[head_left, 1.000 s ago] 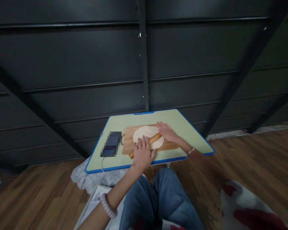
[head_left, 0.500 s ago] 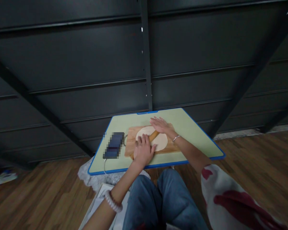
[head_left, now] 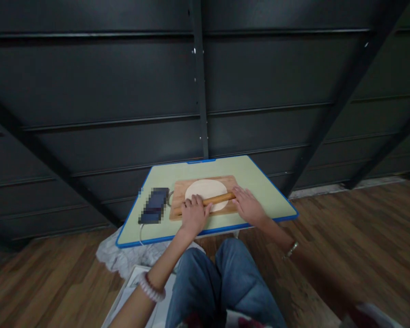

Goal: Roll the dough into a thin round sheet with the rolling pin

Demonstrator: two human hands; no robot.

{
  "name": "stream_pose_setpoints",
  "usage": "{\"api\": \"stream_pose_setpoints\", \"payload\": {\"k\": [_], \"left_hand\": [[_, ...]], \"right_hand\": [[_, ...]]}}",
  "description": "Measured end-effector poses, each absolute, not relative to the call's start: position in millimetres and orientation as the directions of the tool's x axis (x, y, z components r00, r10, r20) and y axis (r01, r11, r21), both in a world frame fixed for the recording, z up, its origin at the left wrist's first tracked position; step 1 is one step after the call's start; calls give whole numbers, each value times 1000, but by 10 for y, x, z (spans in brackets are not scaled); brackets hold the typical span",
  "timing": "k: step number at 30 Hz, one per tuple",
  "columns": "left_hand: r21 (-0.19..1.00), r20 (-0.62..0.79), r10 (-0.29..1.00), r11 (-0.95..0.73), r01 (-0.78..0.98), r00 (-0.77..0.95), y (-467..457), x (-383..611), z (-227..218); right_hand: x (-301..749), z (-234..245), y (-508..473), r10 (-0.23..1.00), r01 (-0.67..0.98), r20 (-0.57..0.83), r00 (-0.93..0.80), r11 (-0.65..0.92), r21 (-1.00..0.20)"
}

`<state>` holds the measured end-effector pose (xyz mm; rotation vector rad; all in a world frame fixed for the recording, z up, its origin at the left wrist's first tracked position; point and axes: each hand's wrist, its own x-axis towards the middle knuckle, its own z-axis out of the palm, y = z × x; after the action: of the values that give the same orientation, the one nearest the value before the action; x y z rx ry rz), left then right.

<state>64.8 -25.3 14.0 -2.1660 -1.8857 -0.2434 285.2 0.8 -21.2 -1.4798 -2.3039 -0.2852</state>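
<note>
Fingers of the left hand point(head_left: 193, 214) lie loosely bent over the near-left end of the rolling pin point(head_left: 218, 198), pressing down rather than clasping it. Fingers of the right hand point(head_left: 248, 205) are stretched almost flat, tips on the pin's right end. Neither hand closes around the pin.

The pin lies slantwise across the lower edge of the round dough point(head_left: 207, 187), which sits on the wooden board point(head_left: 177, 193) at the centre of the frame.

Recommended handling, as a judgement:
- Press evenly with both palms, so that the sheet keeps one thickness.
- Keep the fingers off the dough itself.
- Stop the pin short of the board's edge.

Surroundings: the board rests on a pale table with a blue rim point(head_left: 259, 180). A phone point(head_left: 153, 206) with a cable point(head_left: 141, 232) lies just left of the board, near the pin's left end; it is the closest obstruction. A dark panelled wall point(head_left: 123, 91) fills the upper frame. Crumpled cloth point(head_left: 112, 257) lies at lower left.
</note>
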Motion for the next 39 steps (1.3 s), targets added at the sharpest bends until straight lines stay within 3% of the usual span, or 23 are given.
{"api": "stream_pose_setpoints", "payload": {"k": [5, 13, 22, 29, 35, 39], "left_hand": [[-98, 347, 912, -196, 976, 218, -325, 517, 50], [-113, 450, 861, -210, 971, 238, -413, 435, -146], [-11, 370, 910, -195, 981, 185, 330, 408, 69], [61, 274, 954, -146, 987, 124, 889, 452, 131], [90, 71, 996, -63, 994, 57, 1222, 477, 202], [96, 74, 992, -106, 990, 99, 1340, 472, 237]], "right_hand": [[2833, -202, -464, 792, 914, 488, -367, 405, 32], [2639, -223, -345, 824, 929, 458, -333, 370, 10], [2391, -90, 437, 866, 938, 399, -302, 345, -38], [2251, 50, 1110, 944, 936, 150, -295, 317, -151], [2145, 100, 1487, 959, 934, 73, -274, 284, -218], [2102, 70, 1733, 966, 936, 53, -252, 258, -238]]}}
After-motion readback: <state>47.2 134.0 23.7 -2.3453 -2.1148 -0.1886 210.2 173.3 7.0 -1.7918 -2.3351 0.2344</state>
